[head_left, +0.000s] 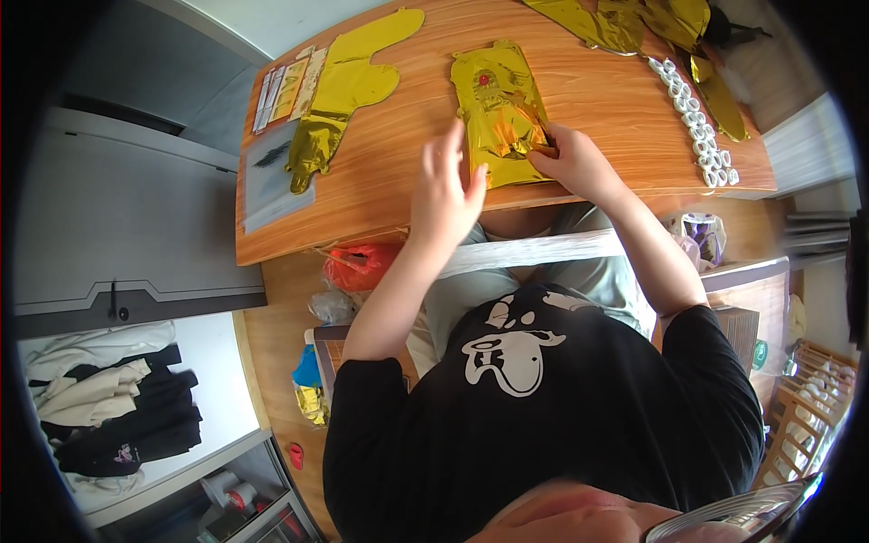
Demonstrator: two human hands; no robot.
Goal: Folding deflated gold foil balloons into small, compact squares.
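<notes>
A flat gold foil balloon (495, 68), partly folded and creased, lies on the wooden table in front of me with its lower end near the front edge. A small red dot shows on its upper part. My right hand (579, 165) pinches the balloon's lower right part between thumb and fingers. At the balloon's left edge my left hand (442, 195) is raised with the fingers apart, slightly blurred, holding nothing. Another flat gold foil balloon (358, 77) is spread out to the left.
Printed cards (288, 89) and a clear plastic sleeve (262, 190) lie at the table's left end. White rings (692, 118) line the right side, with more gold foil (602, 25) at the far right. A red plastic bag (362, 264) is below the front edge.
</notes>
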